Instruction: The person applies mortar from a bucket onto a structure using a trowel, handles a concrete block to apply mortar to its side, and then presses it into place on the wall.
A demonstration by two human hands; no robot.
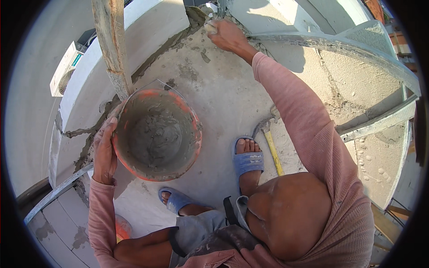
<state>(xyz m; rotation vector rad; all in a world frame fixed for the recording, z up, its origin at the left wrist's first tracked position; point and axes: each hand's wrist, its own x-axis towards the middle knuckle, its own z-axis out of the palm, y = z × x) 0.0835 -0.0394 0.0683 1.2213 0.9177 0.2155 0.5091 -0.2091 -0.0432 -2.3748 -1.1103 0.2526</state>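
Observation:
My left hand (105, 147) is closed on the side of an orange bucket (194, 152), which has a thin wire handle and holds wet grey mortar (156, 134). At the top, my right hand (225, 35) is closed on a pale tool handle (210, 27) beside a crack of fresh grey mortar (196, 17) along the low white wall; the tool's head is hard to make out. A claw hammer with a yellow handle (272, 149) lies on the dusty floor next to my sandalled right foot (248, 161).
A weathered timber post (107, 49) stands behind the bucket by the curved white wall (143, 27). Metal-edged steps (375, 169) curve along the right. A second orange container (123, 225) is partly visible at lower left, and an air-conditioner unit (65, 71) sits beyond the wall.

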